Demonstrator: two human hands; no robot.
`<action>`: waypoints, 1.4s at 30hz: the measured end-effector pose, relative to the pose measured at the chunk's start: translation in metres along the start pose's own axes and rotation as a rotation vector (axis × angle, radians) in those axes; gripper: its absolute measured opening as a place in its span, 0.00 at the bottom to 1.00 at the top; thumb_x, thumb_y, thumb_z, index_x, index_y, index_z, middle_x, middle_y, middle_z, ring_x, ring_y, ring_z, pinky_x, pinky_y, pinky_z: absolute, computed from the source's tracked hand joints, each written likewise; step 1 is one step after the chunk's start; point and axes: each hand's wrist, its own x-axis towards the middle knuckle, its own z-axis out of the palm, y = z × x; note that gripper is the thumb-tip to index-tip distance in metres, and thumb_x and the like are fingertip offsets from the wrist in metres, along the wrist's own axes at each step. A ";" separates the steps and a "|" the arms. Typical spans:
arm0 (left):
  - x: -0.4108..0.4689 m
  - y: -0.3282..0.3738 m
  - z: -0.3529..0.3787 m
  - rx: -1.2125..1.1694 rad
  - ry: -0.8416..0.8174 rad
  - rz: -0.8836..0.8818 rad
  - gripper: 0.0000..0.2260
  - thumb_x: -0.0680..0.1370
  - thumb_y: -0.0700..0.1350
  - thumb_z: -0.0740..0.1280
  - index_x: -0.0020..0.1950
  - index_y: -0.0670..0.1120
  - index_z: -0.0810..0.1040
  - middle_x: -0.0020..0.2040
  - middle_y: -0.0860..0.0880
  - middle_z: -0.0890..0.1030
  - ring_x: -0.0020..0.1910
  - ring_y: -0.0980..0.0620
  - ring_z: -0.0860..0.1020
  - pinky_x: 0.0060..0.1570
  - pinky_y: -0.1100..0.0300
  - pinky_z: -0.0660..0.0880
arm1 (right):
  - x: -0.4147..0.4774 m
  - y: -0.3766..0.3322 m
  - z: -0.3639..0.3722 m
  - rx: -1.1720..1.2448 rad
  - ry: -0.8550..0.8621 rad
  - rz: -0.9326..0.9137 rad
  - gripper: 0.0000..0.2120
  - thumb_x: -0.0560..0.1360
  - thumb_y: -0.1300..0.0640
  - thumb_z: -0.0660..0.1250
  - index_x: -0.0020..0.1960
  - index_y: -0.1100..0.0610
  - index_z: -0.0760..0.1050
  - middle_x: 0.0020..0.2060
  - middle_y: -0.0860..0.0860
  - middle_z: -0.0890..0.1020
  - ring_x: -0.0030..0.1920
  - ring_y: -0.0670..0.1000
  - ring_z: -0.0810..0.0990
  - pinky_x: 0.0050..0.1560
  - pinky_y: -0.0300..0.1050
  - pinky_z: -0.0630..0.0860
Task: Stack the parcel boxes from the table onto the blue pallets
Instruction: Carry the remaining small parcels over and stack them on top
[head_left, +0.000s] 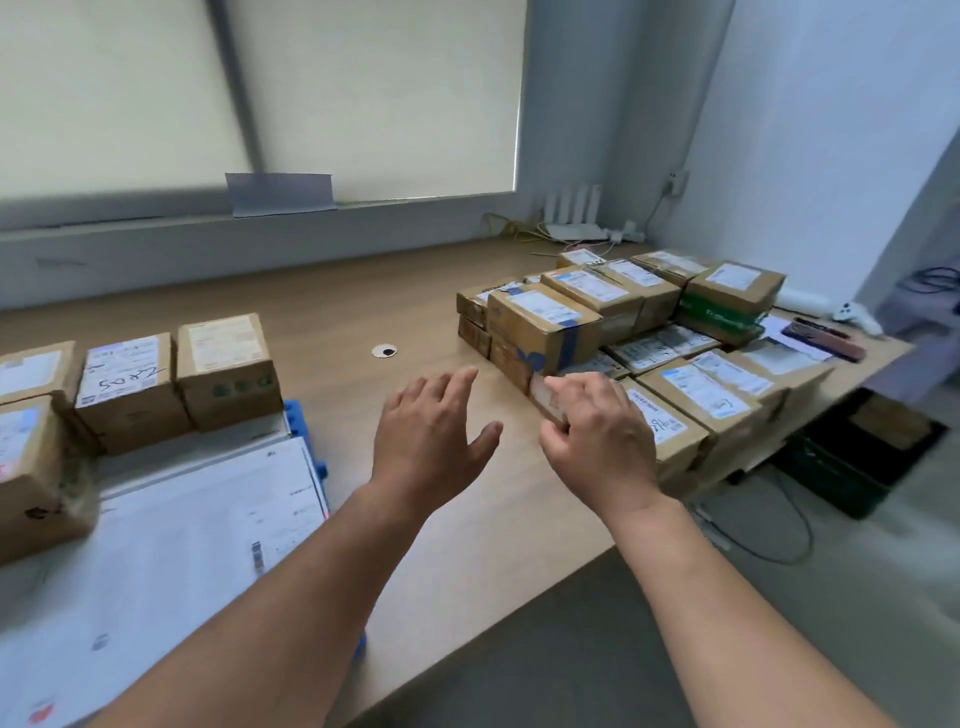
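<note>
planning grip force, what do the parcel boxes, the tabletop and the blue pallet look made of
Parcel boxes: brown cardboard, matte, taped seams, white paper labels. Tabletop: smooth pale wood grain, probably laminate. Blue pallet: likely moulded plastic, uniform blue with ribbed edge; mostly covered.

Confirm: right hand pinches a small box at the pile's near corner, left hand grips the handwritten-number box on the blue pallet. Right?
Wrong on the left hand: in the head view it grips nothing, hovering open over the wooden table, apart from the handwritten-number box on the blue pallet. The right hand does pinch a small box at the near corner of the pile.
</note>
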 end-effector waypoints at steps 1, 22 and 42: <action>0.005 0.016 0.008 -0.004 -0.003 0.018 0.28 0.77 0.60 0.60 0.75 0.50 0.61 0.69 0.50 0.71 0.68 0.48 0.66 0.63 0.55 0.61 | -0.001 0.017 -0.005 -0.014 0.016 -0.001 0.19 0.67 0.60 0.73 0.57 0.59 0.79 0.49 0.57 0.81 0.49 0.59 0.79 0.47 0.52 0.77; 0.109 0.250 0.148 -0.186 -0.163 0.372 0.29 0.78 0.63 0.56 0.75 0.51 0.58 0.72 0.51 0.66 0.70 0.50 0.63 0.68 0.56 0.56 | -0.014 0.271 -0.056 -0.314 0.114 0.269 0.22 0.62 0.59 0.77 0.56 0.58 0.80 0.46 0.55 0.81 0.46 0.59 0.80 0.48 0.53 0.78; 0.335 0.316 0.313 -0.163 -0.243 0.159 0.29 0.78 0.63 0.55 0.76 0.52 0.56 0.71 0.51 0.67 0.68 0.51 0.67 0.64 0.56 0.65 | 0.153 0.502 0.049 -0.273 -0.052 0.311 0.22 0.64 0.58 0.76 0.58 0.59 0.78 0.49 0.55 0.81 0.49 0.57 0.80 0.47 0.53 0.78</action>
